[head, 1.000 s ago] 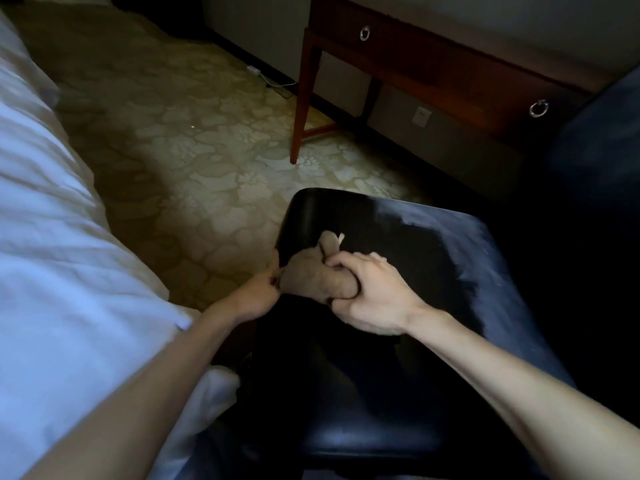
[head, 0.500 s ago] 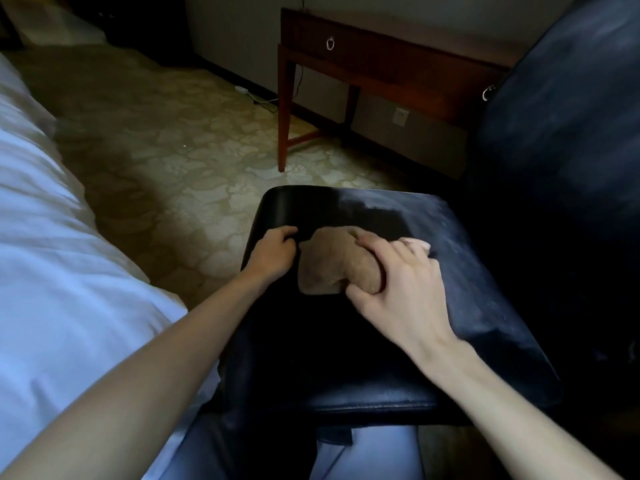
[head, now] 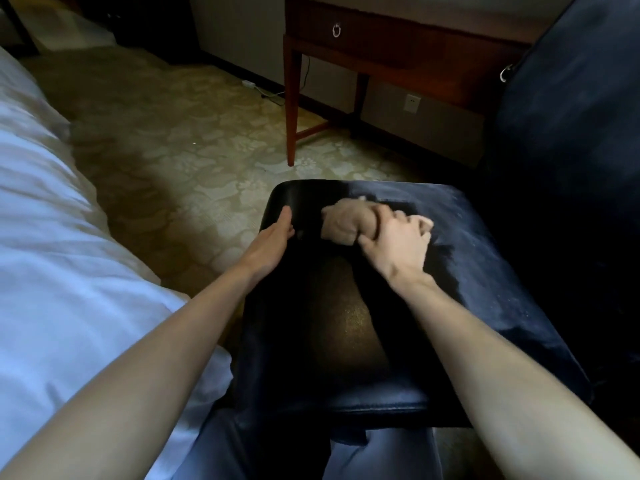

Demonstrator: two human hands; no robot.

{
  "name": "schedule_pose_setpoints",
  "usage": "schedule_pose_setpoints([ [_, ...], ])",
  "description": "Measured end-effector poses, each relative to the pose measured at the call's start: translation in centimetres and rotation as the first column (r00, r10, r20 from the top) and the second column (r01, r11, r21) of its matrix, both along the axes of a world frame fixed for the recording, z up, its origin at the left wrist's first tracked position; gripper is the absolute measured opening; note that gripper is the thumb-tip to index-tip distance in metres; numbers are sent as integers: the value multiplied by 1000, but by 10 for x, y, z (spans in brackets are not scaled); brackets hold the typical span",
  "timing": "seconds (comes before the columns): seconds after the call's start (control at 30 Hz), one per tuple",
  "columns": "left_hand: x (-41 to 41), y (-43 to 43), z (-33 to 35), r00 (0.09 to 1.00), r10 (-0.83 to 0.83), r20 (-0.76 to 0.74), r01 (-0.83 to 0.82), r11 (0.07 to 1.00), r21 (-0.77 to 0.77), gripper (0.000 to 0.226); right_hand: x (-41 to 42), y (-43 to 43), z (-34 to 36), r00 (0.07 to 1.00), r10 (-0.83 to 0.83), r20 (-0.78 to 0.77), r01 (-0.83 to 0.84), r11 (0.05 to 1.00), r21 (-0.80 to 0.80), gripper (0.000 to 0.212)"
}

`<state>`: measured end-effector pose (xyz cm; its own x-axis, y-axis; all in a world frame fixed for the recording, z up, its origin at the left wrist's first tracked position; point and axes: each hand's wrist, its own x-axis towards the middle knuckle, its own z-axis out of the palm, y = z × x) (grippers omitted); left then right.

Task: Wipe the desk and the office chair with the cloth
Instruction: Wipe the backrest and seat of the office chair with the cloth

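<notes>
Gripping the bunched tan cloth [head: 346, 225], the right hand [head: 394, 245] presses it onto the far part of the black chair seat [head: 346, 341]; the left hand [head: 273, 242] lies open and empty, flat along the seat's left edge.

Chair seat [head: 398, 358] w/ cloth, centre-right of frame
Black seat, dusty grey toward right; tan cloth [head: 346, 223] bunched on it near far edge. Patterned carpet [head: 194, 150] upper centre carries wooden desk [head: 381, 46] legs, upper right. White bed [head: 52, 237] at left.
</notes>
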<state>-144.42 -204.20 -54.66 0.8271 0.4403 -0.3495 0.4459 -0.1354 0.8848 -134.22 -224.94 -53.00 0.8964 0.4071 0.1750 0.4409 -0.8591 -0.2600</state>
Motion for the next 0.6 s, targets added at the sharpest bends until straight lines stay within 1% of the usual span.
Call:
schedule_pose_setpoints([
  [0.03, -1, 1, 1, 1000, 8, 5, -7, 999, -33, 119, 6, 0, 3, 999, -32, 13, 32, 999, 26, 61],
  [0.07, -1, 2, 1, 1000, 13, 15, -12, 998, -65, 125, 6, -2, 6, 999, -30, 44, 28, 999, 37, 61],
  [0.13, 0, 6, 0, 999, 31, 32, -28, 993, -111, 128, -8, -4, 14, 993, 76, 94, -77, 997, 13, 61],
  [0.23, 2, 9, -4, 995, 87, 56, -75, 980, -182, 127, -51, -8, 16, 956, 274, 106, -272, 962, -31, 68],
  [0.3, 3, 11, -6, 984, 151, 93, -127, 966, -225, 119, -74, -7, 5, 916, 392, 90, -384, 919, -93, 67],
  [0.33, 2, 12, -7, 974, 196, 114, -163, 955, -248, 114, -76, -4, -1, 906, 418, 57, -412, 906, -100, 65],
  [0.37, 1, 11, -8, 963, 237, 130, -197, 944, -266, 111, -73, 2, -4, 909, 416, 27, -413, 906, -90, 64],
  [0.43, -1, 9, -11, 954, 267, 139, -227, 942, -247, 114, -55, 16, -9, 931, 363, 46, -359, 930, -75, 68],
  [0.53, -4, 6, -17, 979, 159, 126, -142, 981, -129, 119, -13, 45, -14, 964, 255, 74, -253, 967, -40, 74],
  [0.6, -6, 5, -20, 985, 110, 132, -95, 989, -116, 122, 19, 66, -16, 982, 175, 68, -175, 984, -19, 68],
])
